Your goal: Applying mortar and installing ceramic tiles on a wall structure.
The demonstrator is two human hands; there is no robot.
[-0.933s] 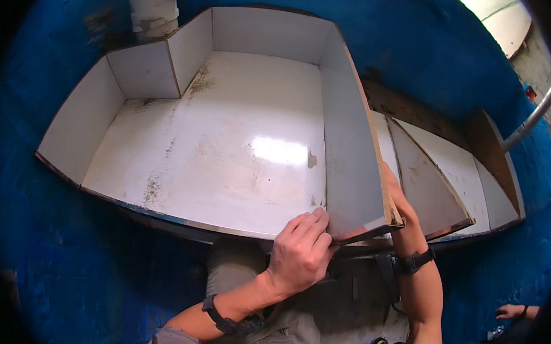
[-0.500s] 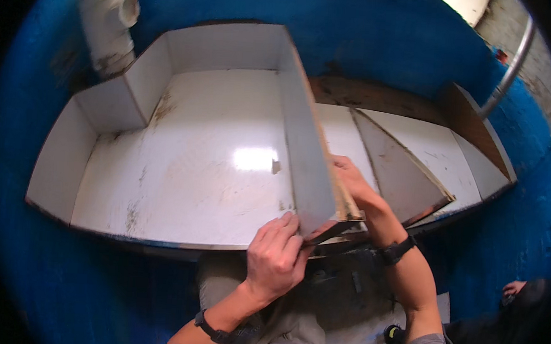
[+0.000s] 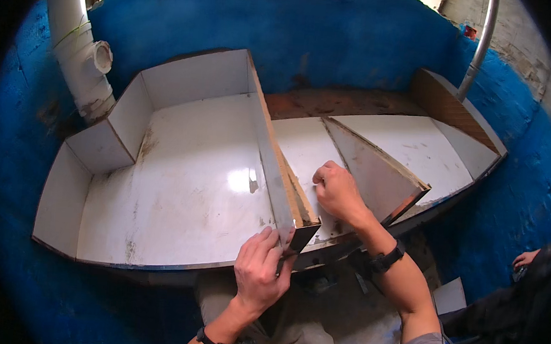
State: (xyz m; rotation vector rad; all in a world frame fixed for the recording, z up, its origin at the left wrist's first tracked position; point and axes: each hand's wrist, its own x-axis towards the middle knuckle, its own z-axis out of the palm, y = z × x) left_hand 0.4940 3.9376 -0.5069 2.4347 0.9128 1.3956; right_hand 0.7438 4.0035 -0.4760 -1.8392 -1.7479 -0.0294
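A white-panelled cabinet [image 3: 187, 173] with wooden edges spans the view, with an upright divider [image 3: 271, 140] through its middle. My left hand [image 3: 260, 269] grips that divider's near end, low at the front rim, thumb hidden partly by the panel's dark edge. My right hand [image 3: 334, 188] is just right of the divider over the white compartment floor [image 3: 299, 139], fingers curled; what, if anything, they hold is hidden. A slanted triangular panel [image 3: 383, 172] stands just beyond my right hand.
Blue painted walls [image 3: 284, 27] surround the cabinet. A thick white pipe [image 3: 76, 33] rises at back left, a metal pipe [image 3: 477, 52] at back right. Another person's hand [image 3: 526, 258] and dark sleeve show at lower right, beside a pale board [image 3: 449, 296] below the cabinet.
The view has shifted, so the cabinet sits lower in it and more background shows. My right hand has come from behind the divider into clearer view, fingers curled. My left hand stays at the divider's end.
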